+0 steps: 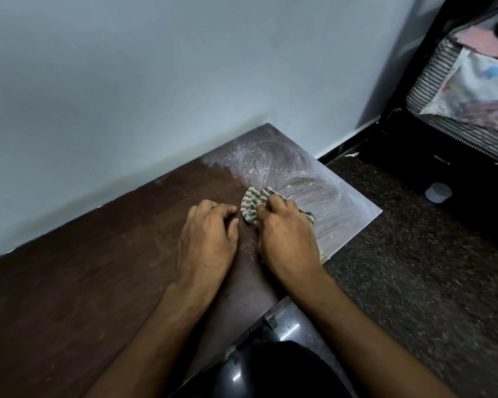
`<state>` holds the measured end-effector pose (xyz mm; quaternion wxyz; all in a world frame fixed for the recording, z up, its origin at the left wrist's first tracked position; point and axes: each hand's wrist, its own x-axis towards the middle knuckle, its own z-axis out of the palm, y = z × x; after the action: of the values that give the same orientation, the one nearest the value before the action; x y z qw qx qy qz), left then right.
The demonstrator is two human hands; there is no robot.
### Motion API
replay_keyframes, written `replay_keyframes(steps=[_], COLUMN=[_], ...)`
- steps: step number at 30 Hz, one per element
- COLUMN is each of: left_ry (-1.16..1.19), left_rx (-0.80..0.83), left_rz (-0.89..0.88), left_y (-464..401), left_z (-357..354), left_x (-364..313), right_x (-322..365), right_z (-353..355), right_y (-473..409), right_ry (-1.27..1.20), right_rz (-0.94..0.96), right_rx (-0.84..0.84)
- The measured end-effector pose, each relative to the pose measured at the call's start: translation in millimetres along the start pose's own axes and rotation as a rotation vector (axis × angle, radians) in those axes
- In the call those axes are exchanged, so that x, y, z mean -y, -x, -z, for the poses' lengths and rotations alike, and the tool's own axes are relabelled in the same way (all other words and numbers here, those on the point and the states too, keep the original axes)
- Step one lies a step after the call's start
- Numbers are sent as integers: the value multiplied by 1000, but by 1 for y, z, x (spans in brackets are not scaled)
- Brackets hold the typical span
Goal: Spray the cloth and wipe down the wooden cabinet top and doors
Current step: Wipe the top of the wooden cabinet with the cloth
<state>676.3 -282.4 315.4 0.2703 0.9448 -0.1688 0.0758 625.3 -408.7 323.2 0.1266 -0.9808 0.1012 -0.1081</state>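
The dark wooden cabinet top (98, 282) runs along the pale wall. Its far right end is covered in whitish swirled wipe streaks (299, 179). A checked beige-and-dark cloth (250, 203) lies on the wood at the edge of the streaked patch. My right hand (285, 237) lies on the cloth with its fingers curled over it, holding it against the top. Just left of it, my left hand (207, 237) rests on the bare wood, fingers bent and holding nothing. No spray bottle shows.
A dark speckled floor (414, 268) lies to the right of the cabinet. A small white cap or lid (438, 192) sits on the floor. At the upper right stands a black-framed bed (397, 90) with striped bedding. A shiny dark object (270, 354) is below the cabinet's front edge.
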Motion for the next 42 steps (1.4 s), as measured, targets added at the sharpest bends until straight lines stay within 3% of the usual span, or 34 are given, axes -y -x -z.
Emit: replay_keyframes(steps=[6, 10, 18, 23, 28, 33, 39, 42], left_ry=[4, -7, 28, 39, 65, 72, 91, 97], left_rx=[-16, -11, 4, 1, 23, 26, 28, 39], left_rz=[33, 32, 6, -14, -32, -58, -67, -86], left_y=[-1, 2, 4, 5, 6, 8, 10, 11], left_z=[2, 2, -5, -16, -23, -28, -32, -31], left_x=[5, 6, -2, -6, -13, -16, -35, -42], right_x=[-8, -18, 1, -9, -5, -40, -24, -48], right_z=[6, 6, -1, 7, 3, 13, 10, 16], right_y=[35, 27, 34, 31, 60, 37, 60, 45], right_ry=[-59, -30, -10, 30, 19, 99, 24, 58], right_rz=[96, 5, 43, -80, 2, -188, -90, -165], right_rx=[64, 17, -6, -33, -40, -68, -15, -25])
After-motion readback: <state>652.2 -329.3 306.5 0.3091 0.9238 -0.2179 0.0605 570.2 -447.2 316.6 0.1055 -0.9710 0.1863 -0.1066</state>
